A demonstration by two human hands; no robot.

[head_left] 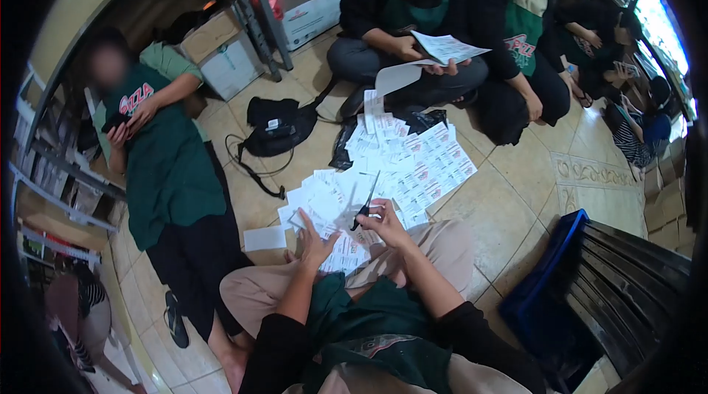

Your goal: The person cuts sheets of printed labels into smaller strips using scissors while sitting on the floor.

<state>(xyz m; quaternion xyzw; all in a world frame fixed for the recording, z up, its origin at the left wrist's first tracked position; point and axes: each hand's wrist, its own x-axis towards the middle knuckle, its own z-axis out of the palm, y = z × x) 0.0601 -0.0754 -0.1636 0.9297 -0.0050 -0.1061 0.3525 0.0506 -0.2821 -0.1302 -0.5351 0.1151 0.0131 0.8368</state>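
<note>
Black-handled scissors [362, 215] are in my right hand [385, 224], blades pointing up and away over the papers. My left hand [316, 243], fingers apart, rests at the near left edge of the paper pile, touching the sheets. Many printed white sheets [435, 173] lie spread on the tiled floor in front of my crossed legs. A printed sheet [344, 255] lies close to my lap, between my hands. To the left of the pile lies a small blank white card [265, 238].
Across the pile a seated person [413, 11] holds papers. Another person [173, 143] reclines at the left, and more people sit at the right. A black bag [279, 128] with straps lies beyond the pile. A blue crate [546, 298] stands at the right.
</note>
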